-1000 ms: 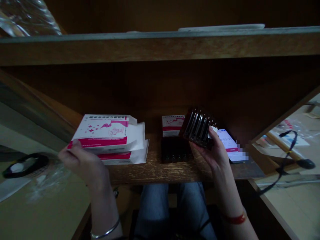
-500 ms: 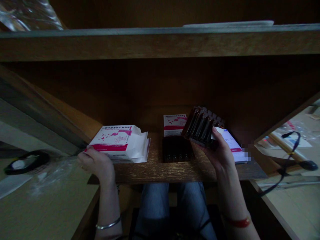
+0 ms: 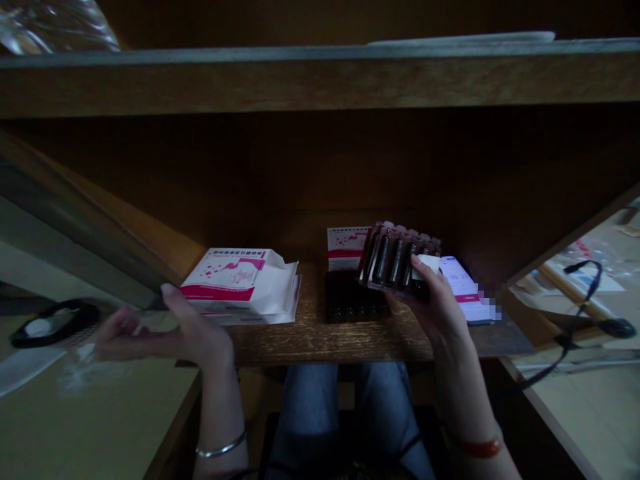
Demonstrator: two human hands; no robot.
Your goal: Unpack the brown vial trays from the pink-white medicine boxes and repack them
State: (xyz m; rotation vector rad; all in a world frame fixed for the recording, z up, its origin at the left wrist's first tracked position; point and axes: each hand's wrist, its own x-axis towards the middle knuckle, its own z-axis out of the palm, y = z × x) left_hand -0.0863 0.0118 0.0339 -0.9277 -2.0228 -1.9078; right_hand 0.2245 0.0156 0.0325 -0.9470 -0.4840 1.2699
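My right hand [image 3: 434, 293] grips a tray of dark vials [image 3: 395, 257], held tilted above the shelf, with a small white piece [image 3: 427, 267] under the thumb. Below it another pack of dark vials [image 3: 350, 300] lies on the wood, in front of a white and pink carton [image 3: 347, 248]. My left hand [image 3: 170, 327] is empty, fingers apart, just left of a white and pink medicine box [image 3: 225, 283]. That box lies flat with its flap end to the right, on top of what looks like another box. A lit phone [image 3: 463, 290] lies right of my right hand.
The wooden shelf board [image 3: 300, 343] runs across in front of my knees, and an upper shelf edge [image 3: 320, 80] crosses above. A black cable [image 3: 570, 333] hangs at the right. Clear plastic wrap [image 3: 60, 27] lies at the upper left.
My left hand has let go of the white and pink box and moved left, its fingers spreading. The vial tray in my right hand has shifted slightly left and turned more level.
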